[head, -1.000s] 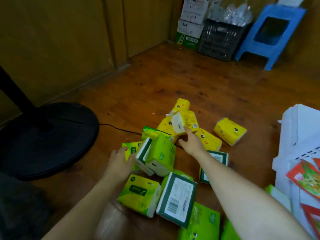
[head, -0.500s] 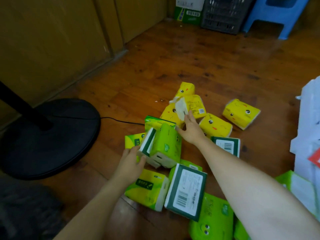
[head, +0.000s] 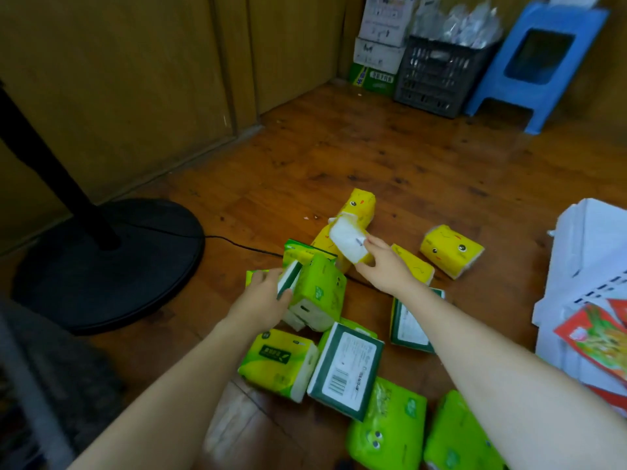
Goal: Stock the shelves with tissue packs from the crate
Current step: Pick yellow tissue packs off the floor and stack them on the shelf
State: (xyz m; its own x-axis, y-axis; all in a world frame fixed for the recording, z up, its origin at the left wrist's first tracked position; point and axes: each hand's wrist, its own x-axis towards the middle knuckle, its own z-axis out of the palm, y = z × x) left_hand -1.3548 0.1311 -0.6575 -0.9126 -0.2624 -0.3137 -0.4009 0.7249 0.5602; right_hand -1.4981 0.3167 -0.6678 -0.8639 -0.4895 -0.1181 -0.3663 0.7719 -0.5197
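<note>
Now pinching the yellow pack (head: 347,244) in the right hand (head: 385,268), tipped white-end-up off the far pile since 1 second back. Curling the left hand (head: 263,301) tighter round 2 green packs (head: 319,290) mid-heap. Gathering off the floor (head: 373,157); no shelving yet.

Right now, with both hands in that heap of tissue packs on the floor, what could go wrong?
1. The right hand pinches the yellow pack by its white end only; it might slip.
2. The left hand grips a green-edged pack by one edge; the lime pack leaning against it may topple.
3. The black cable runs under the heap from the fan base; lifting packs could snag it.
</note>
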